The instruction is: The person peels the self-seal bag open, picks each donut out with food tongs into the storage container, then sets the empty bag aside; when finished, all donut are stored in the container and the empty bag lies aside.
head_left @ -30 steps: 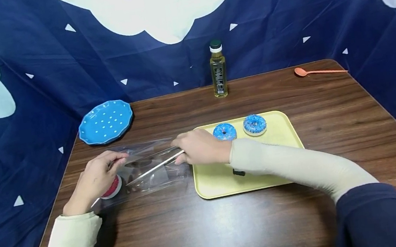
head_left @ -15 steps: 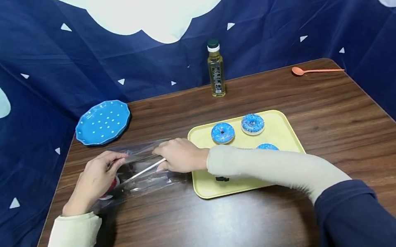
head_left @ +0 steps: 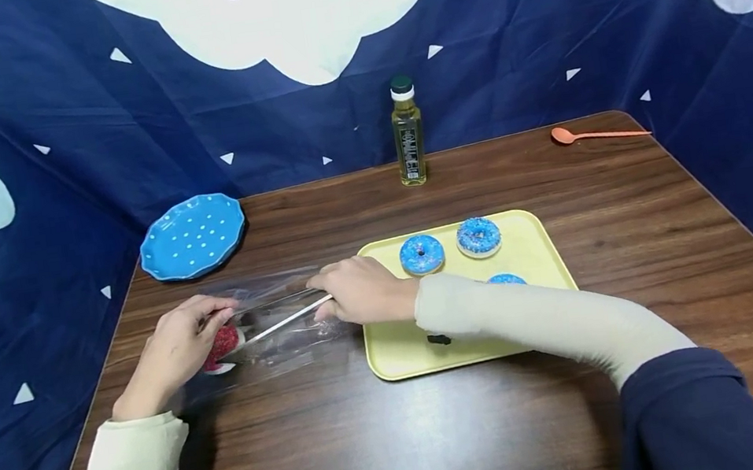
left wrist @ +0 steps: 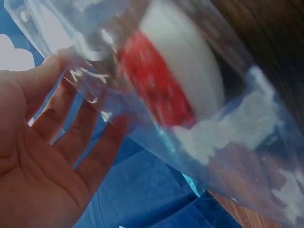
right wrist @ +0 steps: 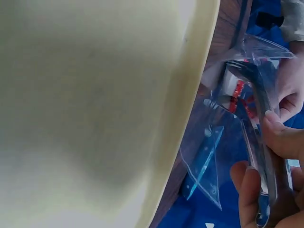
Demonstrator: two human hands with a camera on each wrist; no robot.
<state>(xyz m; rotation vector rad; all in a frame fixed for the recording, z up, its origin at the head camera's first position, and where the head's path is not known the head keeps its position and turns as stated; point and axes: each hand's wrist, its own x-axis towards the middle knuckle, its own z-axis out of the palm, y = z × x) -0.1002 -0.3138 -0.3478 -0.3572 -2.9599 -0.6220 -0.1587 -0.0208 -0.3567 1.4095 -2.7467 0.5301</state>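
My left hand [head_left: 173, 349] pinches the edge of a clear plastic bag [left wrist: 256, 109] between thumb and forefinger, its other fingers spread behind the film. Inside the bag is a donut [left wrist: 156, 85] with red topping and a white base, tipped on its side and blurred in the left wrist view. My right hand [head_left: 365, 288] grips metal tongs [right wrist: 262, 107], whose ends reach into the bag's mouth. In the right wrist view the tongs' tips are right at the red donut, one on either side. From the head view, the left hand partly hides the donut.
A yellow tray [head_left: 399, 355] sits under the right forearm, bearing blue donuts [head_left: 422, 253]; the sleeve partly hides one. A blue dotted plate [head_left: 191, 239] is at the back left. An oil bottle [head_left: 410, 147] stands at the back, and an orange spoon [head_left: 592, 135] lies back right.
My right hand moved left with the tongs deeper into the bag, then slightly back right. The red donut has tipped and shifted a little right. My left hand keeps its pinch.
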